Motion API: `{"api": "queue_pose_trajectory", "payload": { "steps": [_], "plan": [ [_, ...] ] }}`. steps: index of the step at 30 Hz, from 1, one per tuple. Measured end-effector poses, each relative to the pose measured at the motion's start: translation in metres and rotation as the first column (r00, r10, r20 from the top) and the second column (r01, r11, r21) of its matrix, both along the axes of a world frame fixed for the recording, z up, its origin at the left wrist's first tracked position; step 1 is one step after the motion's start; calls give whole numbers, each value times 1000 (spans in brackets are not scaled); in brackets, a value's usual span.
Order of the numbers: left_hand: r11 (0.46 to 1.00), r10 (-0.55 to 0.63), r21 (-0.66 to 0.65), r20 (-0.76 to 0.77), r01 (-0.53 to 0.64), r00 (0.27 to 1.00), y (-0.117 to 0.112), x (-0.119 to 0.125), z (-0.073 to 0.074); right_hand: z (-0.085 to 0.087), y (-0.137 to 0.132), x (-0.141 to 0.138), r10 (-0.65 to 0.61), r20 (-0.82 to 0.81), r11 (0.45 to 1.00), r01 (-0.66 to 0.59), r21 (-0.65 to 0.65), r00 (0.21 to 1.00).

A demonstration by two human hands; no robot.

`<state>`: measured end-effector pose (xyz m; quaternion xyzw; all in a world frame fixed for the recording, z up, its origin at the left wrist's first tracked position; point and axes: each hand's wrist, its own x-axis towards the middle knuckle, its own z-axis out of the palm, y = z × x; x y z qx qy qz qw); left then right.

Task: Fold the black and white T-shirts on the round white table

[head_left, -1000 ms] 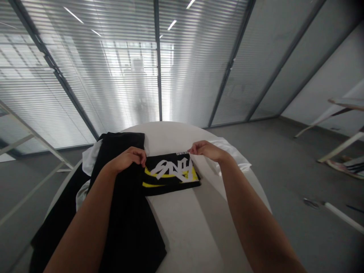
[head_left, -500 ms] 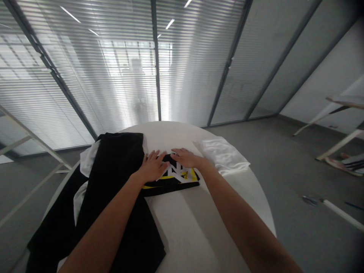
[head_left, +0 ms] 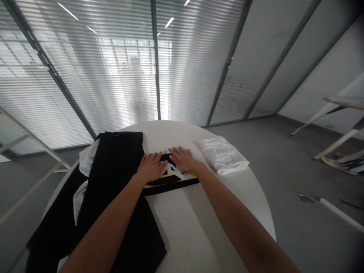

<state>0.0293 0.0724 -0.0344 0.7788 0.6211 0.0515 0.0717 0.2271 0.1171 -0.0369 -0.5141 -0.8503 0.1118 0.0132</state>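
A folded black garment with a white and yellow print (head_left: 167,179) lies in the middle of the table. My left hand (head_left: 151,167) rests flat on its left part, fingers stretched out. On the right part my right hand (head_left: 182,158) lies flat too, fingers spread, and the hands hide some of the print. To the left, a larger heap of black clothing (head_left: 116,163) touches the folded piece, with white cloth (head_left: 88,161) showing among it. A folded white satiny cloth (head_left: 223,154) sits to the right of my right hand.
The round white table (head_left: 193,227) has its curved edge at the back and right. A pale metal frame (head_left: 42,144) stands at the left. At the right are another table (head_left: 345,101) and a white pole (head_left: 338,212) near the floor. Glass walls with blinds (head_left: 187,76) rise behind.
My right hand has shifted slightly left over the print, covering more of it. My left hand stays nearly in place, and the garment lies where it was.
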Motion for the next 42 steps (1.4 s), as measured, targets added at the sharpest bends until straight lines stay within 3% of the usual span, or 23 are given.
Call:
{"api": "queue_pose_trajectory", "payload": {
  "steps": [6, 15, 19, 23, 25, 27, 30, 32, 33, 35, 39, 42],
  "plan": [
    [999, 34, -14, -13, -34, 999, -2, 2, 2, 6, 5, 10, 42, -1, 995, -41, -89, 999],
    [985, 100, 140, 10, -100, 995, -2, 2, 23, 37, 7, 23, -8, -68, 996, 2, -90, 998],
    [982, 102, 154, 42, -108, 994, 4, -7, 23, 51, 5, 32, -49, -178, 991, 26, -130, 983],
    [989, 71, 121, 106, -84, 992, 12, -20, 20, 63, 3, 38, 16, -270, 985, -62, -161, 963],
    [992, 58, 102, 213, -81, 975, 16, -27, 18, 70, 1, 39, 49, -301, 980, -104, -168, 952],
    [997, 28, 54, 401, -54, 916, 18, -34, 17, 75, -1, 40, 66, -330, 977, -127, -169, 942],
    [998, -19, -24, 702, 50, 712, 19, -42, 17, 80, -3, 41, 68, -381, 972, -147, -182, 922],
    [991, -8, -71, 808, 111, 589, 18, -45, 18, 82, -4, 42, 52, -371, 971, -133, -199, 927],
    [988, 3, -89, 828, 127, 561, 18, -46, 18, 82, -4, 42, 43, -343, 968, -124, -217, 938],
    [989, -1, -87, 810, 123, 586, 18, -48, 20, 81, -4, 43, 45, -264, 956, -118, -270, 963],
    [998, -52, 16, 679, 57, 732, 20, -49, 19, 79, -4, 44, 83, -205, 933, -148, -328, 975],
    [998, -46, 69, 661, 1, 749, 20, -50, 18, 79, -4, 45, 72, -243, 935, -151, -322, 967]
  ]
}}
